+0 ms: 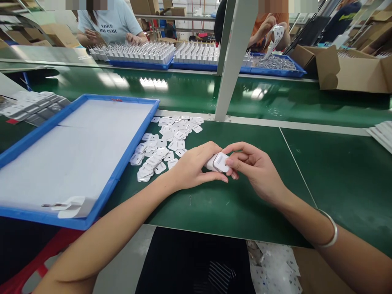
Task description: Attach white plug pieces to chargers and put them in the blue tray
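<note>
Fitting, seemingly, a white plate to a white block above the green surface.
The block is being gripped by the left hand, the plate's edge pinched by the right hand; careful alignment is probably being called for next (the block's far end is being hidden by the left hand).

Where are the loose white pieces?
White pieces: head view, left of centre, on the green table, right of the blue tray, left of and beyond the left hand.

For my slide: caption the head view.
Left hand and right hand hold a white item near scattered white pieces.
</note>
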A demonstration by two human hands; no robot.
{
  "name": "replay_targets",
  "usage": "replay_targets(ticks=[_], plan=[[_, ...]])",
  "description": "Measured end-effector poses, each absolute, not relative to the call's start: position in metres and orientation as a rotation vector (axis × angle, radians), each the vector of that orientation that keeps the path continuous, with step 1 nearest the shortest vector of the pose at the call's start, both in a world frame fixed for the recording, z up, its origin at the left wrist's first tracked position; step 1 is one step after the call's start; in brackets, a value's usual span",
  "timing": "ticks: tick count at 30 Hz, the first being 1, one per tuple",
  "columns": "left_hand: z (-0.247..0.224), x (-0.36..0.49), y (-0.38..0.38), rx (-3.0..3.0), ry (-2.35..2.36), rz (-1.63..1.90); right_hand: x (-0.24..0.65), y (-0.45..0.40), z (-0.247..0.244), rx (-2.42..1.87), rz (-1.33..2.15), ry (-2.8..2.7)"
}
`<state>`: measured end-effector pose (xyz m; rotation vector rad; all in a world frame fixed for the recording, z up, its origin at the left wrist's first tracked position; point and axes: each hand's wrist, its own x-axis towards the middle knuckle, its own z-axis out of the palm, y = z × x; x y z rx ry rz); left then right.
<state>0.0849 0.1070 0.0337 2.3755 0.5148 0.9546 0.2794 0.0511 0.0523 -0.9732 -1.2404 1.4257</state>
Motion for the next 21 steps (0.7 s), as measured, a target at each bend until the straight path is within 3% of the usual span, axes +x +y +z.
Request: replay_targets(ticks=[21], plan=[[0.0319, 0.0858, 0.1065, 2.406, 0.483, 0.954, 0.2812, 0.052, 0.057, -0.981, 1.416, -1.312]])
